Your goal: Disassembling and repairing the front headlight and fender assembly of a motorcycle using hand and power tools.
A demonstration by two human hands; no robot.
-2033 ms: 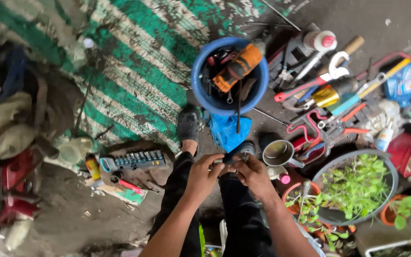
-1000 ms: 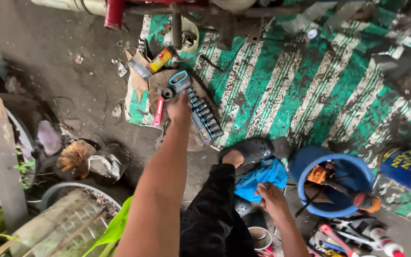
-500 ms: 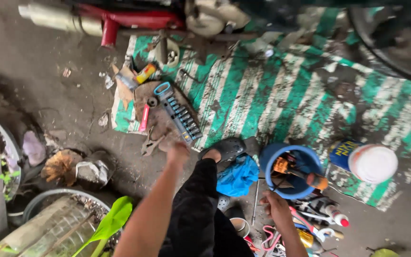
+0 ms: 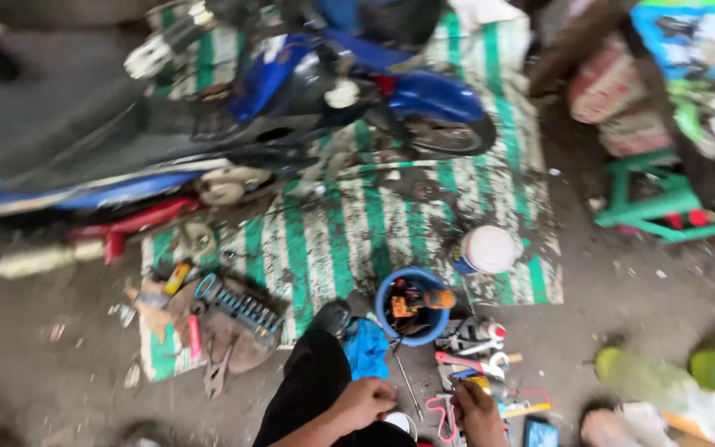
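My left hand [image 4: 363, 403] is curled into a fist above my dark trouser leg [image 4: 312, 381], next to a small white cup [image 4: 396, 423]. Whether it holds anything is hidden. My right hand [image 4: 477, 411] rests at the pile of hand tools [image 4: 473, 348], with its fingertips on a small yellow-and-blue tool [image 4: 467, 380]. Its grip is blurred. Just ahead stands a blue bucket [image 4: 411, 306] with an orange drill inside. A blue cloth [image 4: 367, 348] lies by my black shoe [image 4: 330, 317].
A blue motorbike [image 4: 308, 91] leans over a dirty green-and-white striped mat [image 4: 349, 223]. A blue socket rail [image 4: 237, 306] and wrenches lie at the mat's left corner. A white-lidded can [image 4: 488, 248], a green stand [image 4: 651, 199] and green bottles [image 4: 705, 377] are to the right.
My left hand has come back from the socket rail to my lap. The view has swung up and right, so the motorbike and the green stand now show.
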